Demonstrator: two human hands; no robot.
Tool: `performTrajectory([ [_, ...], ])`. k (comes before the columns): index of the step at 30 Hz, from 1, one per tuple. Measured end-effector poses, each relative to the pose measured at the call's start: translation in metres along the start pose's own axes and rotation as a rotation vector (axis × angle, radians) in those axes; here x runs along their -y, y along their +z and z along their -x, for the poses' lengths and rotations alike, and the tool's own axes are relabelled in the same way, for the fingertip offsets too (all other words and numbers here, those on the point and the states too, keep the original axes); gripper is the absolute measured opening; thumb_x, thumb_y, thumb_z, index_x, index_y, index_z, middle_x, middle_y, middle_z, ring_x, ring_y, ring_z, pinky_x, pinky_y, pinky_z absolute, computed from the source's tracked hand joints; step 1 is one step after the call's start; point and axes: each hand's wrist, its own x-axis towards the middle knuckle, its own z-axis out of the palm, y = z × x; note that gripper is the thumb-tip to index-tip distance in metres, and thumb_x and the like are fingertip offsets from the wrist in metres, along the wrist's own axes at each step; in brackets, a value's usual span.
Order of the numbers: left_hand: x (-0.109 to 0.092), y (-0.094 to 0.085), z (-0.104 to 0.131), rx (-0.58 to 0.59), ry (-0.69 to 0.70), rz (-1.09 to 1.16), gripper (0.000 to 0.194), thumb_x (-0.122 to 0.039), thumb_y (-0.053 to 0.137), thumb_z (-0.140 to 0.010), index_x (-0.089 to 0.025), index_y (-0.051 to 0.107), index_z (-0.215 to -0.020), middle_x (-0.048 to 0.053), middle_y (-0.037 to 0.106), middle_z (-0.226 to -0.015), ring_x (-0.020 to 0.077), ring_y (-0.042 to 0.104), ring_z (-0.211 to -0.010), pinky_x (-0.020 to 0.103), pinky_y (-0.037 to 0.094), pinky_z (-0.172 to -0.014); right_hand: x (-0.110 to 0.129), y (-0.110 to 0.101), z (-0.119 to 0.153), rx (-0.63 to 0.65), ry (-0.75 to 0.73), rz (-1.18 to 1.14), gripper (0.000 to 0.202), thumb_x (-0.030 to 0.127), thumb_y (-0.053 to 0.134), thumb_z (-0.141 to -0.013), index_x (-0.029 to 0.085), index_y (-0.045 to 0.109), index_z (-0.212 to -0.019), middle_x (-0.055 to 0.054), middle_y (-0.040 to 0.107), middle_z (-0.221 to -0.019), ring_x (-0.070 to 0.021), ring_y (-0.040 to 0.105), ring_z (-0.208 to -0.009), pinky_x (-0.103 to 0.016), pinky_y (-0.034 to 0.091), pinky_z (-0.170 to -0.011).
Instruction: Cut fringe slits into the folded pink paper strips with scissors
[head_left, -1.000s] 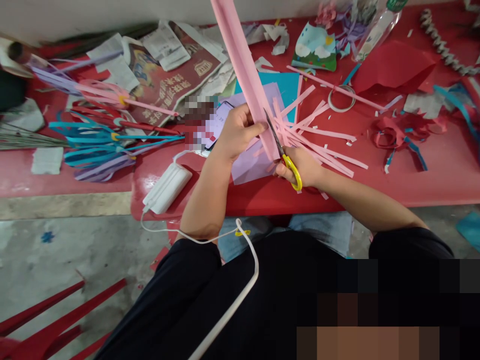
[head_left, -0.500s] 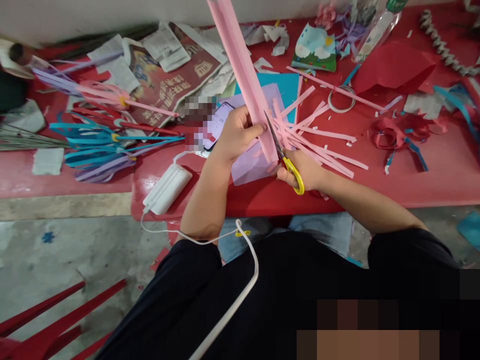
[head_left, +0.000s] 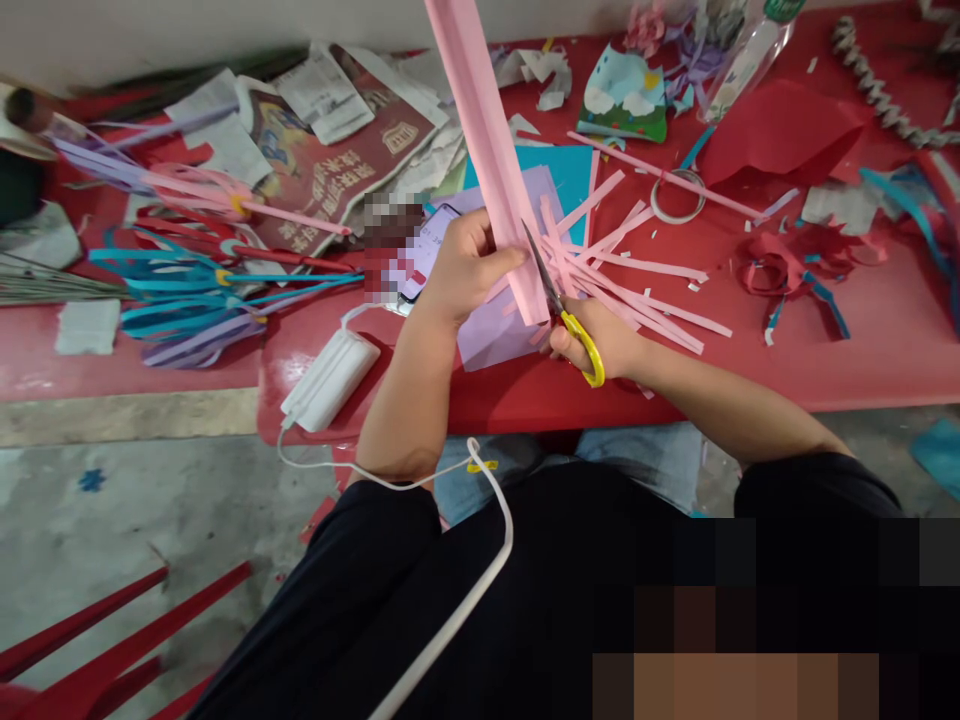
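My left hand (head_left: 472, 262) pinches a long folded strip of pink paper (head_left: 487, 120) near its lower end, thumb on top. In my right hand (head_left: 600, 335) are scissors with yellow handles (head_left: 583, 345), their blades lying along the right edge of the pink paper. Several cut pink strips (head_left: 660, 305) lie fanned out just behind and right of the scissors. Under the hands are a purple sheet (head_left: 487, 335) and a blue sheet (head_left: 577, 165). The fingers of my right hand are partly hidden behind the handles.
A phone (head_left: 427, 250) and a white power bank (head_left: 330, 380) with a cable lie to the left. Bundles of blue paper loops (head_left: 165, 285) and newspaper (head_left: 330, 150) cover the left side. A tape roll (head_left: 679, 197), red paper (head_left: 780, 140) and a bottle (head_left: 750, 65) are on the right.
The whole view has shifted slightly. Both hands, the scissors and the pink paper keep nearly the same places relative to each other.
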Motion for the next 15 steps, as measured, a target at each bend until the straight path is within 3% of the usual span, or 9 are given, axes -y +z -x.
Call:
performTrajectory([
  [8,0.013,0.005,-0.005,-0.007,0.056,0.056,0.047,-0.034,0.091,-0.085,-0.028,0.07,-0.127,0.007,0.078,-0.116,0.0403,0.076,-0.128,0.061,0.065,-0.111,-0.006,0.001,-0.001,-0.02,-0.001,0.0,0.097,0.109,0.025,-0.096,0.021,0.066,-0.096,-0.006,0.07,-0.075,-0.0217,0.069,-0.068,-0.035,0.053,-0.063],
  [15,0.018,0.017,-0.003,-0.047,0.026,0.075,0.055,-0.024,0.091,-0.085,-0.026,0.063,-0.132,0.007,0.073,-0.115,0.0405,0.077,-0.129,0.06,0.065,-0.11,-0.009,0.005,0.0,-0.038,0.003,-0.101,0.095,0.106,0.035,-0.097,0.019,0.072,-0.102,-0.009,0.08,-0.083,-0.022,0.075,-0.073,-0.034,0.059,-0.066],
])
